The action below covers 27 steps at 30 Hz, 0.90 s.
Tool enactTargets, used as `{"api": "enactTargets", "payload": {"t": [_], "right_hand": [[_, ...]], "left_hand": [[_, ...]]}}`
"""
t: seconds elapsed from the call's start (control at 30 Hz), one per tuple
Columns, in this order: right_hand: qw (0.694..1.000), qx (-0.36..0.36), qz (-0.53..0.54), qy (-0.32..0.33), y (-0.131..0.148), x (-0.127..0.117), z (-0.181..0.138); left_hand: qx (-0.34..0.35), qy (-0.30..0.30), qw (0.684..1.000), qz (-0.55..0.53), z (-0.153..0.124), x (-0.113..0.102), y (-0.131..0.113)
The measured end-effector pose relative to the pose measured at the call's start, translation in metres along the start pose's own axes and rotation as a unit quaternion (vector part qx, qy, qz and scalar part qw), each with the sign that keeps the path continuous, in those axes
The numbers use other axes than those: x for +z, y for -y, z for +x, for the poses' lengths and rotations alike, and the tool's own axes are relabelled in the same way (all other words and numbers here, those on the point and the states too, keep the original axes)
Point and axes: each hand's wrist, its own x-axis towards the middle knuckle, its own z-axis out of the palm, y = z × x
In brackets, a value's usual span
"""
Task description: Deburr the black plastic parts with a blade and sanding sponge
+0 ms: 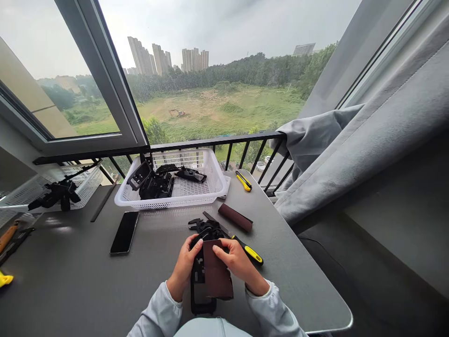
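Note:
My left hand (185, 266) grips the left side of a long black plastic part (198, 290) that lies flat on the grey table (77, 285). My right hand (234, 262) presses a dark brown sheet of sandpaper (217, 276) onto that part, fingers closed on the sheet's top edge. Just beyond my hands lie more black plastic pieces (205, 228) and a black-and-yellow handled tool (249, 252).
A roll of brown sandpaper (235, 217) lies behind the hands. A white basket (214, 183) holds several black parts. A phone (124, 232) lies to the left, a yellow utility knife (243, 180) by the railing, a grey curtain (351, 154) to the right.

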Motion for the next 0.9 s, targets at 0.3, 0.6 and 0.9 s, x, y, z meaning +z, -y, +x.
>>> {"api": "enactTargets", "payload": {"t": [0.3, 0.6, 0.9], "right_hand": [[1.000, -0.009, -0.024, -0.007, 0.001, 0.001, 0.001], [0.999, -0.007, -0.032, -0.035, 0.002, 0.000, 0.002], [0.998, 0.015, -0.050, -0.041, -0.009, -0.010, 0.008]], "left_hand": [[0.005, -0.004, 1.000, 0.006, -0.003, 0.002, -0.006], [-0.013, -0.007, 1.000, -0.017, -0.005, 0.001, -0.008], [-0.018, -0.026, 0.999, -0.006, -0.001, -0.006, -0.008]]}}
